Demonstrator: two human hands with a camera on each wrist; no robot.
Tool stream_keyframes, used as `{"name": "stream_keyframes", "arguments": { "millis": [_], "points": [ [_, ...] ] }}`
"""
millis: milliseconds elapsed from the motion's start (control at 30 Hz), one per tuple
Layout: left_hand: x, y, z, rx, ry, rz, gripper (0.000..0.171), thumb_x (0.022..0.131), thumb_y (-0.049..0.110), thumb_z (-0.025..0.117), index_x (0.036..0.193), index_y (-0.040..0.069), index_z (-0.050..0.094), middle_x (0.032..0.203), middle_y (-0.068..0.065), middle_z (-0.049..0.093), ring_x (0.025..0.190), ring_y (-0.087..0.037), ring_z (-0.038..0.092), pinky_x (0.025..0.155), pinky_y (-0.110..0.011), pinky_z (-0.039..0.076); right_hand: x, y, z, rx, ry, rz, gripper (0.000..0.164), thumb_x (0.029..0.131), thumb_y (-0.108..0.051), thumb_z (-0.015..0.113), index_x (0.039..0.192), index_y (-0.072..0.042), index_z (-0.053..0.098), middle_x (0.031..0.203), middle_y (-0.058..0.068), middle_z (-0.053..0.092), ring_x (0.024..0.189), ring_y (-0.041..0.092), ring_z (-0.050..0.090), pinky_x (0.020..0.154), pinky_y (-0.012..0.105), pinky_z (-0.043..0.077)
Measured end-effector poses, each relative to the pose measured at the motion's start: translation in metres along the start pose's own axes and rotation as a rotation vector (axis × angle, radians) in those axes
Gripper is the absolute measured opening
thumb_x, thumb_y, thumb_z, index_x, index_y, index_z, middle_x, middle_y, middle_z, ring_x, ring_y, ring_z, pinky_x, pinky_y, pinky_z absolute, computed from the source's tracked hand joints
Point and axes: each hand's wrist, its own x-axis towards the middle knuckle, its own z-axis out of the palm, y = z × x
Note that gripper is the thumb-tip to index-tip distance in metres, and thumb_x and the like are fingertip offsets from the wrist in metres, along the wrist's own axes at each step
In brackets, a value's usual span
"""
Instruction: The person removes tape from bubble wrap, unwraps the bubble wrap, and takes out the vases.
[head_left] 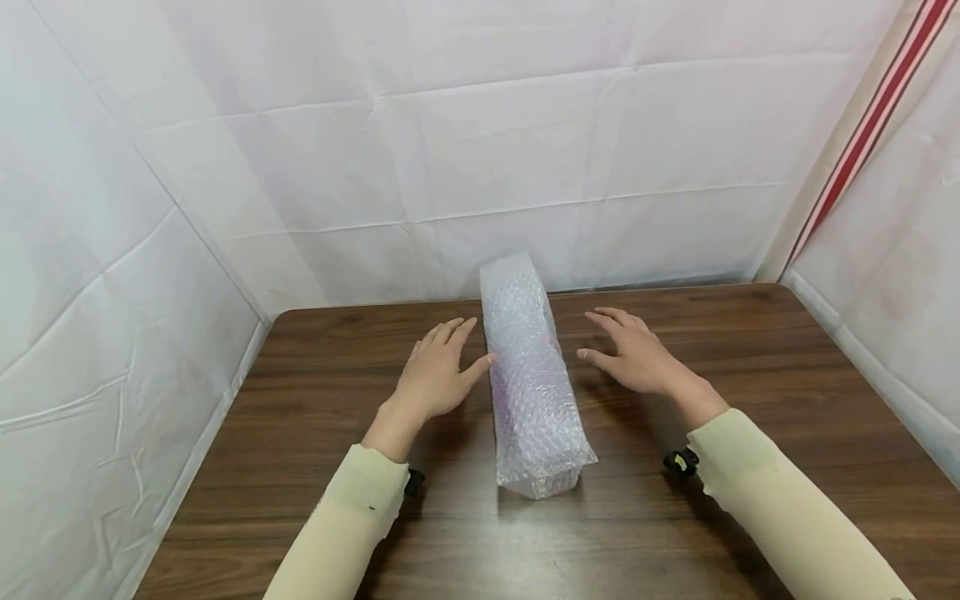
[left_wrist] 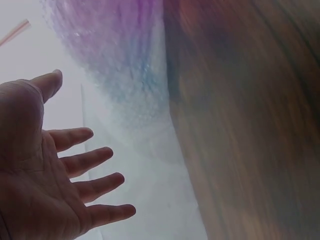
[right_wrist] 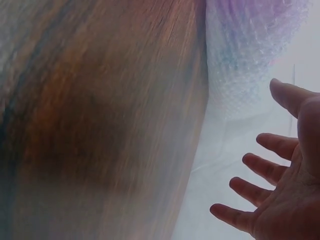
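A long bubble-wrapped package (head_left: 528,375) lies on the table with its length pointing away from me, its far end near the back edge. Pink and purple tints show through the wrap, also in the left wrist view, where the package (left_wrist: 120,55) fills the upper part. To its left is my left hand (head_left: 435,375), fingers spread, the thumb tip right at the package's side in the head view. My right hand (head_left: 630,354) hovers off the right side with fingers extended and a gap between it and the wrap. Neither hand grips anything.
The brown wood-grain table (head_left: 315,467) spans the space below. White cloth (head_left: 487,150) hangs behind it and along both sides. A red-striped strip (head_left: 870,137) runs down the back right corner. Dark wrist devices (head_left: 681,463) sit at both cuffs.
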Motion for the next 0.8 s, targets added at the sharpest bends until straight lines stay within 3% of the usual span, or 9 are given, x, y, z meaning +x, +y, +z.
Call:
{"name": "stream_keyframes", "arguments": {
  "millis": [500, 800],
  "points": [
    [-0.011, 0.04, 0.0, -0.001, 0.079, 0.047, 0.073, 0.104, 0.058, 0.052, 0.162, 0.015, 0.036, 0.165, -0.01, 0.038, 0.154, -0.034, 0.034, 0.127, -0.051, 0.028, -0.006, -0.01, 0.003, 0.063, -0.009, -0.04, 0.076, 0.103, -0.048, 0.061, 0.162, -0.009, 0.033, 0.167, 0.021, 0.028, 0.153, 0.049, 0.022, 0.119, 0.071, 0.023],
    [-0.01, 0.073, 0.005, -0.045, 0.06, 0.053, 0.073, 0.101, 0.061, 0.056, 0.157, 0.015, 0.044, 0.162, -0.009, 0.043, 0.152, -0.032, 0.039, 0.115, -0.056, 0.045, -0.011, -0.015, 0.007, 0.135, -0.031, -0.071, 0.073, 0.104, -0.048, 0.059, 0.162, -0.012, 0.034, 0.167, 0.02, 0.029, 0.153, 0.047, 0.026, 0.119, 0.071, 0.026]
  ]
}}
